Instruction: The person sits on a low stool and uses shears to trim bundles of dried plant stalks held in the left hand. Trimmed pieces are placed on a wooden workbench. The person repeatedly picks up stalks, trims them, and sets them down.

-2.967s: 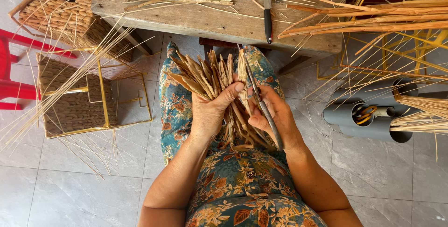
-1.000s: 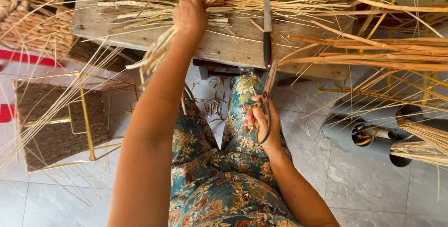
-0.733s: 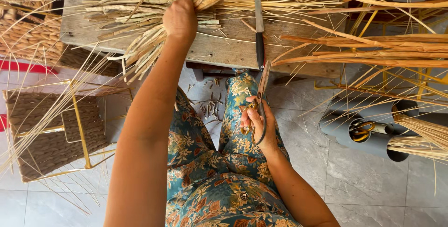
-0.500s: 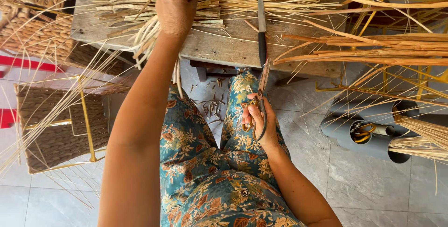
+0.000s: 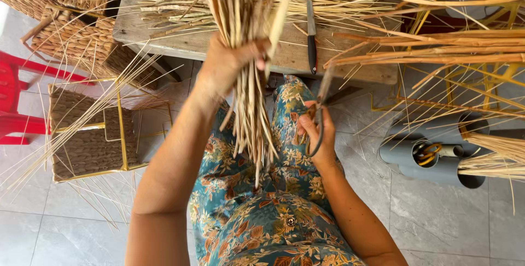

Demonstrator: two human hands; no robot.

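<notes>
Two hands are busy at the centre of the frame: the left hand (image 5: 227, 66) is clenched tight round a thick bundle (image 5: 249, 80) of dry straw stalks, held upright over the lap, its top reaching above the bench (image 5: 164, 41) edge and its loose ends hanging down against the flowered dress (image 5: 262, 222). The right hand (image 5: 317, 134), just right of the bundle and a little lower, is curled round the handles of a pair of scissors (image 5: 320, 110); the blades point up toward the bench and stand apart from the stalks, and whether they are parted I cannot tell. A knife (image 5: 311, 36) lies on the bench above that hand, among more straw spread across the top of the frame. A woven basket (image 5: 90, 134) in a yellow wire frame sits at the left, grey pipes (image 5: 432, 156) lie at the right, and a red chair (image 5: 16, 102) shows at the left edge. The step in hand looks like gathering and evening up a fresh bunch; trimming it would call for the scissors to come across to the ragged lower ends while the left grip keeps the stalks together.
</notes>
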